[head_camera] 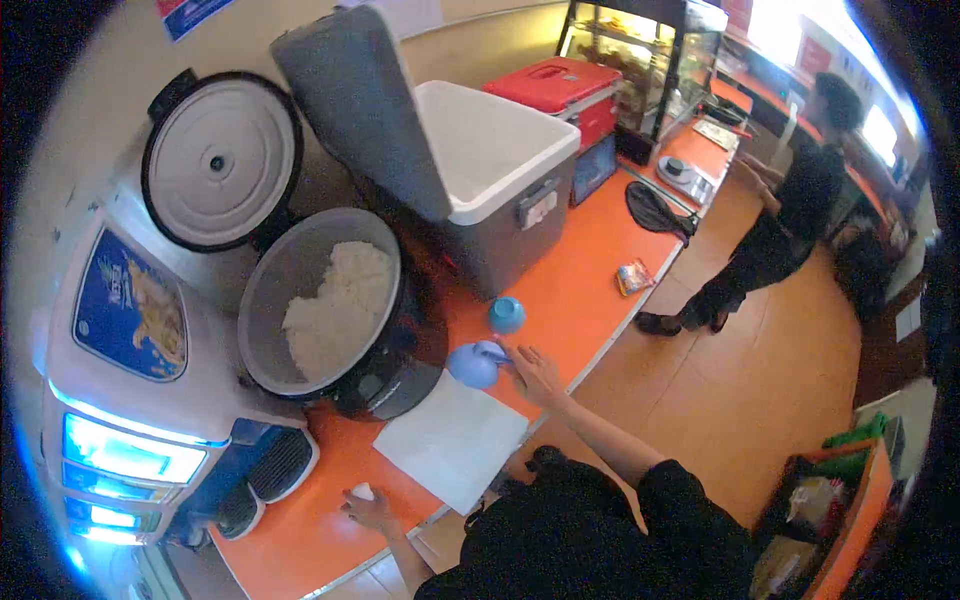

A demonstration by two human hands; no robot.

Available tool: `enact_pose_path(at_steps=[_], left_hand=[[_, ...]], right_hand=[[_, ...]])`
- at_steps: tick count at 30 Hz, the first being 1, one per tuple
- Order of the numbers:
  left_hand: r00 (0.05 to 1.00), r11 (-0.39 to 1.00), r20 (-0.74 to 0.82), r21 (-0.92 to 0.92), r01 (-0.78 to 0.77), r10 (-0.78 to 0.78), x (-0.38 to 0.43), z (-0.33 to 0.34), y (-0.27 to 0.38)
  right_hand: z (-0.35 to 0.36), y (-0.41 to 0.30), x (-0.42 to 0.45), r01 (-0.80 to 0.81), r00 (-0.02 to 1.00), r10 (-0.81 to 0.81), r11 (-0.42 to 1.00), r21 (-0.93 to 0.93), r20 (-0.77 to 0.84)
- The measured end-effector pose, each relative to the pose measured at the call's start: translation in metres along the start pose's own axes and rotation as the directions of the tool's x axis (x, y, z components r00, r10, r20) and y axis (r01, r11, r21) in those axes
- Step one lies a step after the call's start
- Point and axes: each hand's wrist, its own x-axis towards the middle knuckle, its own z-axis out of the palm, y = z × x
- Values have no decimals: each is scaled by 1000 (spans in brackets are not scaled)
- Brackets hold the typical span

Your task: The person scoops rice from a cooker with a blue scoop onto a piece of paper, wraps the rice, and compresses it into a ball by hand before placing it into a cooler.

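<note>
My left hand (366, 508) holds a small white object (363, 491) in its fingers, low over the orange counter (330, 540). What the object is cannot be made out. At the handle of a blue-violet plastic cup or scoop (472, 365) is my right hand (534, 376), several fingers spread; whether it grips the handle is unclear. Just beyond, a teal cup or small bowl (506, 315) rests on the counter. A white sheet (454, 439) lies between my hands, partly over the counter's edge. Beside it a large, uncovered rice cooker (251, 330) holds white rice (337, 311).
The cooker's round lid (217, 161) stands raised. Behind are an open grey cooler (510, 255), a red cooler (555, 86) and a lit food display case (622, 45). A small packet (634, 277) and black cloth-like item (656, 210) lie right; a drink dispenser (135, 360) left. Another person (802, 187) stands beyond.
</note>
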Motion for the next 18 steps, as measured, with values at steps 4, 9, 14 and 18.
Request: enact_pose_path(at_steps=[4,9,14,18], left_hand=[[995,997,-73,-3,-75,74,10,9,-21],[996,990,29,115,79,-83,20,-34,30],[973,970,102,153,191,-208,28,-30,19],[969,971,120,131,199,-215,26,-22,22]], right_hand=[[-40,-56,45,180,924,-21,904,387,-381],[-147,-145,144,298,923,-192,906,302,-334],[-104,-227,241,384,919,-378,922,-44,112],[12,-243,287,511,851,-449,827,-235,271]])
